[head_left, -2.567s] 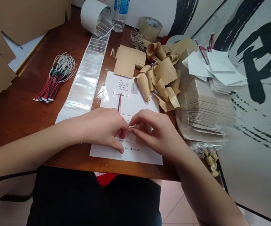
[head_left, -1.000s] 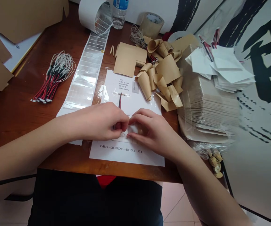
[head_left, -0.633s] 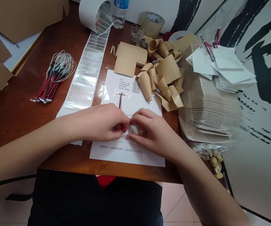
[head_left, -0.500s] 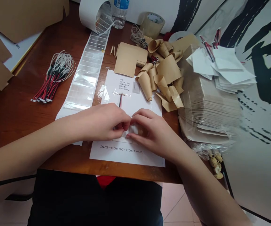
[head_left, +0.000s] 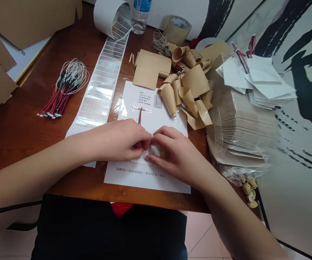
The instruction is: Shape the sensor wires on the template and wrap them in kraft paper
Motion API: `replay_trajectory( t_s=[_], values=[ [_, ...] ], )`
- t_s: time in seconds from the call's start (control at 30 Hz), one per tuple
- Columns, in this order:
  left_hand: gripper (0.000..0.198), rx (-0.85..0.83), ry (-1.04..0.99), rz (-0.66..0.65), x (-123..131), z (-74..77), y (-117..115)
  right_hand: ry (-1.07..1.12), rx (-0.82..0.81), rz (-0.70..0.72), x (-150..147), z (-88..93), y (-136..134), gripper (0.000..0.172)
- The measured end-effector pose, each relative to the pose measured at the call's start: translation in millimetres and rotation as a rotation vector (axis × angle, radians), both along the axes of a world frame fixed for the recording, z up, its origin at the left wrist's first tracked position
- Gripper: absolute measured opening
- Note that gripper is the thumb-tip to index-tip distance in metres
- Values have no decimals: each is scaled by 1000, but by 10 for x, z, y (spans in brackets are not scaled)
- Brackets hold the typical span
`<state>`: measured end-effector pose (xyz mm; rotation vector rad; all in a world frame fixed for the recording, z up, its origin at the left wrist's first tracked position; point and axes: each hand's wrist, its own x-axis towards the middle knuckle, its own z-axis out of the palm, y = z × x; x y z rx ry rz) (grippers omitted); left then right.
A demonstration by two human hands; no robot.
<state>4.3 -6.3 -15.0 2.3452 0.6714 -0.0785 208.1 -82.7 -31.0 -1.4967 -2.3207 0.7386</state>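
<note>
Our left hand [head_left: 122, 141] is curled over, its fingers bent down toward our right hand [head_left: 176, 155], whose fingers arch in from the other side. The two nearly meet around a small white piece [head_left: 152, 151] lying on a printed sheet [head_left: 145, 179]. The right fingertips press close about it; what the left fingertips pinch is hidden. Just above our hands, a short red-and-black wire [head_left: 140, 116] is taped to that sheet, which reads DRS-206DC-E001-01. To the left lie a long strip of clear labels [head_left: 98, 86] and a bundle of red-and-black wires [head_left: 63, 90]. To the right are curled kraft paper [head_left: 185, 90] and a plastic-wrapped stack of kraft sheets [head_left: 239, 133], all on a wooden table [head_left: 118, 196].
</note>
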Motion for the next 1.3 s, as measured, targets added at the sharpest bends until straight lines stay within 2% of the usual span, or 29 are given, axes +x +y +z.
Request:
replay_trajectory(
  t_s=[0.43,0.73,1.0,1.3],
  values=[
    [12,22,-25,27,26,-17,-3,-60,46,-16,-43,-1,-55,14],
    [12,-53,-22,21,-12,22,16,36,-68,-9,23,68,-28,13],
    [13,-64,-29,15,-20,25,18,49,-43,-6,26,45,-30,20],
    [11,-97,-10,31,-29,36,28,4,-61,-34,-9,17,-33,18]
  ],
)
